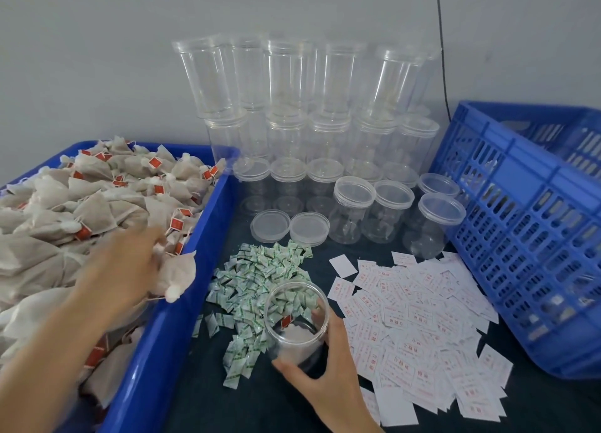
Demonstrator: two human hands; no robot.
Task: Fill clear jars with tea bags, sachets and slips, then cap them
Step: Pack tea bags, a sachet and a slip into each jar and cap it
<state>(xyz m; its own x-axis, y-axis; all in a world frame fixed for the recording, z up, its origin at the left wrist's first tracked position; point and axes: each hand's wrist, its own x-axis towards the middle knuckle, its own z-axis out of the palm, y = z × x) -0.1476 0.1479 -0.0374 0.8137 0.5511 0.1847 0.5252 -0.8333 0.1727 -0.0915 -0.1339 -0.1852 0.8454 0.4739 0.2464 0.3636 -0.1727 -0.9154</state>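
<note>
My right hand (328,364) grips an open clear jar (294,315) tilted toward me on the dark table; a tea bag with a red tag lies inside it. My left hand (126,270) reaches over the blue bin (182,302) heaped with brown tea bags (81,211) and holds a tea bag (177,275) at the bin's right edge. Green-and-white sachets (260,270) lie piled beside the jar. White slips with red print (419,328) are spread to its right.
Capped empty jars (354,214) stand at the table's middle, with more stacked against the wall (292,107). Two loose lids (289,227) lie behind the sachets. A blue slotted crate (527,231) leans at the right.
</note>
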